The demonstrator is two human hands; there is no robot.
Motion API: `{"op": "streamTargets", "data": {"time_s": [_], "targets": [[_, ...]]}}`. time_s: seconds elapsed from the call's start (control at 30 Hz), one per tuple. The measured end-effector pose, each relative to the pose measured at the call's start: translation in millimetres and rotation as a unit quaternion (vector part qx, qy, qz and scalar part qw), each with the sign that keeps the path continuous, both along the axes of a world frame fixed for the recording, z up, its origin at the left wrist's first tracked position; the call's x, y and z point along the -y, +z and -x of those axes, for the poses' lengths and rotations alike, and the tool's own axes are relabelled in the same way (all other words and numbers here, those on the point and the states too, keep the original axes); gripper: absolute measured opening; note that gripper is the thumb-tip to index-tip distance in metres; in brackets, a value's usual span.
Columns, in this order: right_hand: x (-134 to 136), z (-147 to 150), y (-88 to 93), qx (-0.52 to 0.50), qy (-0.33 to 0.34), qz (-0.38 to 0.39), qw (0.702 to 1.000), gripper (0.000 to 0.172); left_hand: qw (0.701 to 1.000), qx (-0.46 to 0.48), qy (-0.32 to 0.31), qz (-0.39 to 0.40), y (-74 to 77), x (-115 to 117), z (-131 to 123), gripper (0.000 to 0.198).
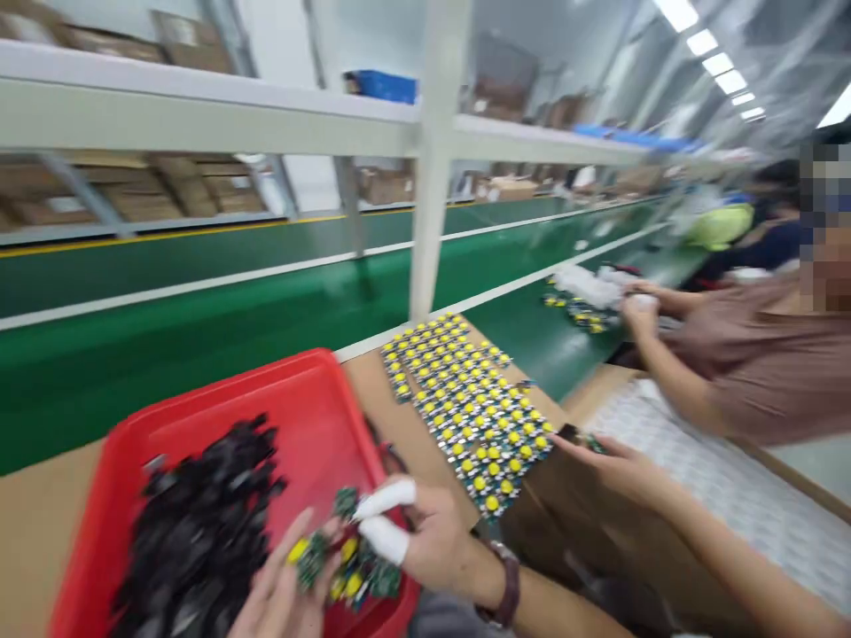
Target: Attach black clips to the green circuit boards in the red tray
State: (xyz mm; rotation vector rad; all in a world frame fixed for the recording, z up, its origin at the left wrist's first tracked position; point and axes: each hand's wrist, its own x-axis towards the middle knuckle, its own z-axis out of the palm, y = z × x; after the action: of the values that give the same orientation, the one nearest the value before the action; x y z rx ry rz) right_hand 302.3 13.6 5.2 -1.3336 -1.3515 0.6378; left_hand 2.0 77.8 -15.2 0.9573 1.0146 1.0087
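My left hand (pixel 283 589), at the bottom, has its fingers closed around a small green circuit board (pixel 311 560) with a yellow round part. Just to its right, my right hand (pixel 432 536) wears white covers on thumb and forefinger. Those two fingertips pinch the edge of another small green circuit board (pixel 346 501). Below the pinch, more boards with yellow parts (pixel 352 583) cluster between my hands; whether they are held or lying cannot be told. Both hands are over the right side of a red tray (pixel 312 399), which holds a heap of black parts (pixel 206 532).
Rows of boards with yellow parts (pixel 472 399) lie on cardboard (pixel 372 381) beyond my right hand. Another person's hand (pixel 615 465) reaches in from the right with a board. A co-worker in brown (pixel 764 354) handles white material. A post (pixel 429 177) stands by the green belt (pixel 285 301).
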Motion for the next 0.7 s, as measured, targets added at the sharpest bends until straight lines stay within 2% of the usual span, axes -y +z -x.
{"op": "streamTargets", "data": {"time_s": [0.1, 0.13, 0.2, 0.3, 0.43, 0.57, 0.7], "targets": [[-19.0, 87.6, -13.5, -0.075, 0.075, 0.027, 0.994, 0.025, 0.991, 0.061, 0.046, 0.111, 16.9, 19.7, 2.6, 0.047], [-19.0, 106.4, -13.5, -0.107, 0.088, 0.038, 0.99, 0.023, 0.987, 0.087, 0.051, 0.129, 20.6, 23.5, 1.0, 0.047], [-16.0, 125.4, -10.6, -0.162, 0.102, 0.055, 0.98, 0.019, 0.98, 0.126, 0.056, 0.143, 23.8, 28.2, -2.8, 0.044], [-11.5, 126.7, -5.8, -0.194, 0.102, 0.066, 0.973, 0.018, 0.976, 0.149, 0.057, 0.15, 21.1, 32.5, -5.1, 0.039], [-8.5, 124.6, -3.6, -0.184, 0.07, 0.062, 0.978, 0.015, 0.98, 0.128, 0.048, 0.147, 16.0, 36.8, -3.2, 0.04], [-6.4, 128.4, -5.6, -0.171, 0.046, 0.055, 0.983, 0.012, 0.988, 0.114, 0.026, 0.098, 16.3, 40.0, -1.7, 0.042], [-3.5, 132.4, -10.0, -0.229, 0.044, 0.101, 0.967, 0.01, 0.995, 0.078, 0.039, 0.04, 13.0, 42.5, 0.0, 0.041]]}}
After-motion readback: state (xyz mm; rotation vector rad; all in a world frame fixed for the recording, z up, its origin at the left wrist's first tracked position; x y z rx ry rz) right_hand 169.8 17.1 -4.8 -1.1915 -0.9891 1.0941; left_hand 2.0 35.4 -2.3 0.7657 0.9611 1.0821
